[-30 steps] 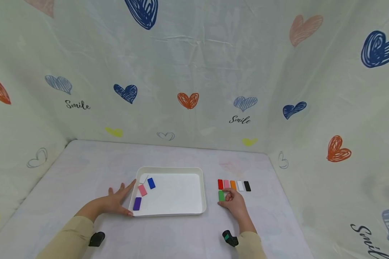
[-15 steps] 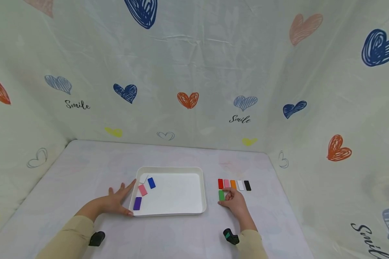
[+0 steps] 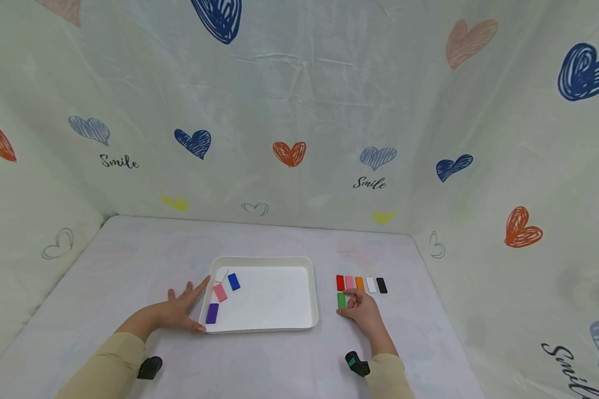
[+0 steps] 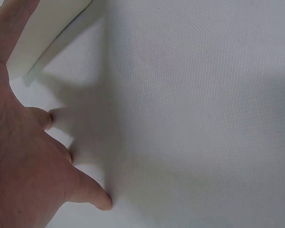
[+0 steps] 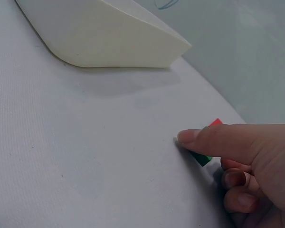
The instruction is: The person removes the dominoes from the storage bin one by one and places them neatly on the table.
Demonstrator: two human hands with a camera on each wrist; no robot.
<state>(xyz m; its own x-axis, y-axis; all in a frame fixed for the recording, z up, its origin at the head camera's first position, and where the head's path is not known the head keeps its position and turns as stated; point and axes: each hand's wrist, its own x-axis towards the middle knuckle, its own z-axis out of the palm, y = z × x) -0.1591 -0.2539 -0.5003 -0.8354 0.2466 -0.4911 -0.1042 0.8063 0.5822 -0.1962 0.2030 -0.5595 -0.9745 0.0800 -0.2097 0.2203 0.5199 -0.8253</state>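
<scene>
My left hand (image 3: 177, 311) spreads its fingers along the left side of a white tray (image 3: 313, 293), with the index finger and thumb touching its outer wall. In the left wrist view the other fingers reach down to the tabletop. On the table right of the tray, my right hand (image 3: 363, 316) pinches a small green block (image 3: 341, 300) by its ends between index finger and thumb. The right wrist view shows the thumb (image 5: 213, 140) covering most of that green block. Inside the tray, near its left side, lie a purple block (image 3: 212, 313), a pink block (image 3: 220, 292), a blue block (image 3: 234, 282) and a white block (image 3: 222, 275).
Just beyond the green block runs a row of blocks: red (image 3: 340, 283), pink (image 3: 349, 282), orange (image 3: 360, 284), white (image 3: 371, 285) and black (image 3: 381, 285). A curtain with printed hearts (image 3: 289, 154) encloses the table (image 3: 259, 366) at the back and sides.
Both hands hold nearly the same places through all the frames. The view has shifted very slightly; the blocks and tray show no clear movement.
</scene>
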